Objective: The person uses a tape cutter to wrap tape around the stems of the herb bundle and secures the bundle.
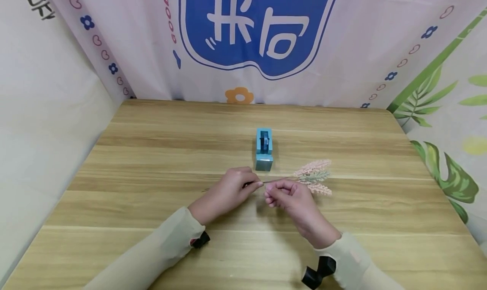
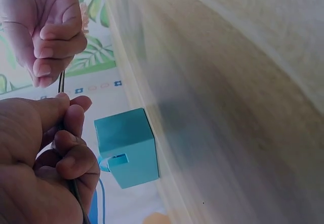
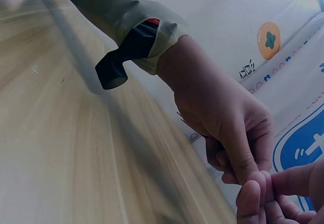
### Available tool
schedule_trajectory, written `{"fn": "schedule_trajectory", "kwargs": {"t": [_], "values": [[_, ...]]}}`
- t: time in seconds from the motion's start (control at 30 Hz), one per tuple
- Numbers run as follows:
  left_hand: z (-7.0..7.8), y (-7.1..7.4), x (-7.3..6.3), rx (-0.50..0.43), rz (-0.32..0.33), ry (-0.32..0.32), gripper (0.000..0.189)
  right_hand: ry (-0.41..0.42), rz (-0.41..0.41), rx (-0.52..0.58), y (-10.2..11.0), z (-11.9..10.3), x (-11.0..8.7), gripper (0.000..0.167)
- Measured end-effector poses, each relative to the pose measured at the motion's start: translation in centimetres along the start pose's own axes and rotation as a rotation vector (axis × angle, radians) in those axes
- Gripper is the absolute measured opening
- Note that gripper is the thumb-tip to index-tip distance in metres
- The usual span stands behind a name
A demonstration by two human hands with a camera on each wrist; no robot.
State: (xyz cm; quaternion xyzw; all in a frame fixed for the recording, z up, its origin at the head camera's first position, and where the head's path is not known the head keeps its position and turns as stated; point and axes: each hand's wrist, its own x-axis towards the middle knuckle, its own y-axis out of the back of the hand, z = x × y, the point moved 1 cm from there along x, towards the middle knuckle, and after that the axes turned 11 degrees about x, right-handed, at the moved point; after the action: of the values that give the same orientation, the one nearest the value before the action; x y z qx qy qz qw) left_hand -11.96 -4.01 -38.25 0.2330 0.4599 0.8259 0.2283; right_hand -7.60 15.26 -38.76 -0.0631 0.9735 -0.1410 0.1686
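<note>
A small bunch of artificial flower sprigs [image 1: 313,167], pink and pale green, lies with its heads to the right. My left hand [image 1: 236,188] grips its thin dark stems [image 2: 62,82] between curled fingers and thumb. Close to the left thumb, my right hand [image 1: 291,197] has its thumb and forefinger pinched together at the stems. Something thin and hardly visible is between those fingertips; its kind cannot be made out. The stems pass behind the right hand toward the flower heads. Just beyond both hands stands a blue tape dispenser [image 1: 264,163] with a roll in it.
The wooden table [image 1: 152,154] reaches back to a printed cloth [image 1: 144,40] hanging behind it. Cloth with green leaves [image 1: 456,176] hangs on the right side. Black cameras [image 1: 319,271] are strapped at both wrists.
</note>
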Motion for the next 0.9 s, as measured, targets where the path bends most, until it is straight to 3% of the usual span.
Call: {"fn": "schedule_trajectory", "kwargs": {"t": [0.43,0.9], "values": [[-0.06,0.06,-0.06,0.001,0.023,-0.017,0.015,-0.001,0.015,0.043,0.02,0.53,0.01,0.021],[-0.29,0.13,-0.26,-0.012,0.001,-0.063,0.013,-0.089,0.055,0.124,0.29,0.86,0.31,0.012]]}}
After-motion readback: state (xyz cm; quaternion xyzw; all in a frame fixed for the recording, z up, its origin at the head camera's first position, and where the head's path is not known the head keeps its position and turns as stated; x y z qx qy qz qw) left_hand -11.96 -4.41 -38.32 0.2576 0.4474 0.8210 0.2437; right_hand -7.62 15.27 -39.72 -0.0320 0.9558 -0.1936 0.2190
